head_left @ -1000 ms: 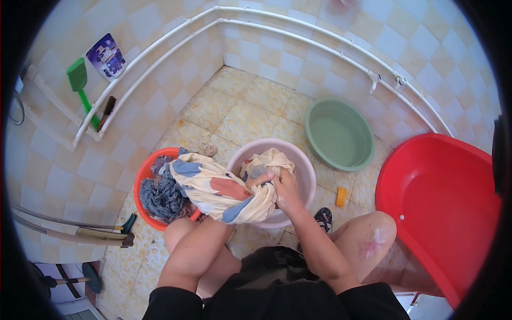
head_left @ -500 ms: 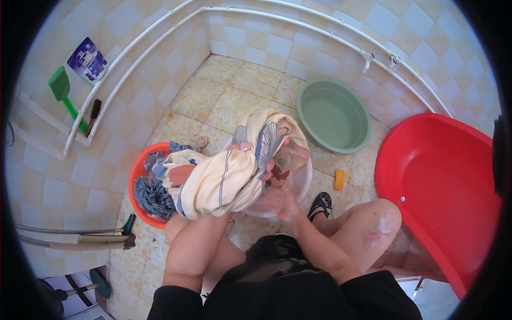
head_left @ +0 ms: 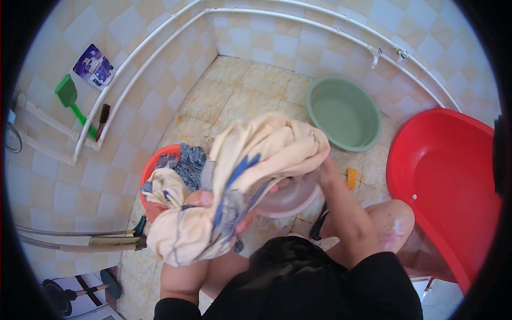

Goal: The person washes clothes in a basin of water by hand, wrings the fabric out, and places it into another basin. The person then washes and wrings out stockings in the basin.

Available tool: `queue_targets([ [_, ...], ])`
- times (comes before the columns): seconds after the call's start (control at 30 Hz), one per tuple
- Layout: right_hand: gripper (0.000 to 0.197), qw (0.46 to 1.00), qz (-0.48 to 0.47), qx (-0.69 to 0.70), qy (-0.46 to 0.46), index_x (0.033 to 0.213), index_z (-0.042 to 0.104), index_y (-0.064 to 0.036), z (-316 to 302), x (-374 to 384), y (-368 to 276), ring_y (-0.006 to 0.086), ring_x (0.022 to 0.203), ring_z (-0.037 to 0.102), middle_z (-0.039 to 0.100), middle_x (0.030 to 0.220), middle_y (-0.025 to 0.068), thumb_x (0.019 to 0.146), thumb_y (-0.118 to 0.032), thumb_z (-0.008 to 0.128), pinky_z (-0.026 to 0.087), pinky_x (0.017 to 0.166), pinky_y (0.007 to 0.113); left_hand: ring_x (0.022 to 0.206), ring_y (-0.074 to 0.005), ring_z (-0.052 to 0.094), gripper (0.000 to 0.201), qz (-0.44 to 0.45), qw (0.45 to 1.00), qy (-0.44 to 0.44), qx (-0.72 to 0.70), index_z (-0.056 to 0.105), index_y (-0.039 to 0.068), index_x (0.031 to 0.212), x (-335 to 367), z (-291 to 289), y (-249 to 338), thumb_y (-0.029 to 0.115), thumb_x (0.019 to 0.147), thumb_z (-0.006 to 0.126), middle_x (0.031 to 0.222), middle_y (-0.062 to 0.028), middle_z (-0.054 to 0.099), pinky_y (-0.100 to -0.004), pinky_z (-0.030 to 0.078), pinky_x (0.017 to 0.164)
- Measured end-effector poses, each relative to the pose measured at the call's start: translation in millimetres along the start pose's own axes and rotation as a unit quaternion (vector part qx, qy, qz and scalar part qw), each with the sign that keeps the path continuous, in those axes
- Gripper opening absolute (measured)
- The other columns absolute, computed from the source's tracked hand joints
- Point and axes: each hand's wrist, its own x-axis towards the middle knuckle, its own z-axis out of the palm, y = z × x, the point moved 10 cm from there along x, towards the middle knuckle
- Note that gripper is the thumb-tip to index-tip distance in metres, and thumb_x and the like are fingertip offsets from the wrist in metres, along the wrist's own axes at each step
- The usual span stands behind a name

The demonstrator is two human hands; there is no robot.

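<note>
A large cream cloth (head_left: 266, 144) with blue and grey patterned bands is bunched between my two hands, lifted above a pale translucent basin (head_left: 290, 205). My left hand (head_left: 200, 199) grips its lower left part, with fingers showing among the folds. At the cloth's right end my right hand (head_left: 323, 169) has hold of it, its fingers mostly covered by the fabric. One end of the cloth trails into or over an orange-red basin (head_left: 146, 170), where dark blue-grey crumpled laundry (head_left: 191, 165) also lies. The cloth hides most of the pale basin's inside.
A green basin (head_left: 344, 114) stands by the far wall. At right is a big red tub (head_left: 442, 176), with a yellow-orange block (head_left: 351, 178) on the tiles nearby. A green scoop-like tool (head_left: 66, 92) and a brush (head_left: 103, 120) sit at the left wall pipes.
The cloth's left part has come down and toward me with my left hand. My right hand has risen from over the pale basin to the cloth's right end. The view has shifted slightly.
</note>
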Motion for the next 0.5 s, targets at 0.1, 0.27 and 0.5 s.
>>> queue_targets([
  [0.1, 0.044, 0.934, -0.025, -0.313, -0.17, 0.111, 0.053, -0.0061, 18, 22, -33, 0.0256, 0.09, 0.057, 0.058, 0.103, 0.0075, 0.083, -0.04, 0.054, 0.047, 0.077, 0.04, 0.043, -0.0199, 0.048, 0.084, 0.023, 0.999, -0.02, -0.017, 0.034, -0.015, 0.119, -6, 6, 8, 0.044, 0.066, 0.06, 0.071, -0.0199, 0.057, -0.0274, 0.038, 0.041],
  [0.27, 0.037, 0.911, -0.056, -0.378, -0.158, 0.104, 0.054, -0.0037, 26, 57, -39, 0.0229, 0.083, 0.059, 0.059, 0.094, 0.0062, 0.083, -0.033, 0.055, 0.049, 0.07, 0.037, 0.05, -0.0164, 0.046, 0.079, 0.005, 0.999, 0.034, -0.014, 0.032, -0.013, 0.123, 1, -12, 0, 0.042, 0.07, 0.057, 0.116, -0.0266, 0.044, -0.0248, 0.037, 0.041],
  [0.5, 0.025, 0.976, 0.054, -0.074, 0.199, 0.081, 0.06, -0.0027, -45, -5, 103, 0.017, 0.068, 0.059, 0.061, 0.07, 0.0072, 0.082, -0.021, 0.043, 0.046, 0.054, 0.031, 0.072, -0.0251, 0.06, 0.046, -0.022, 0.985, 0.059, -0.162, 0.046, -0.005, 0.111, 37, -66, -20, 0.031, 0.082, 0.053, 0.081, -0.0175, 0.06, -0.0334, 0.049, 0.068],
])
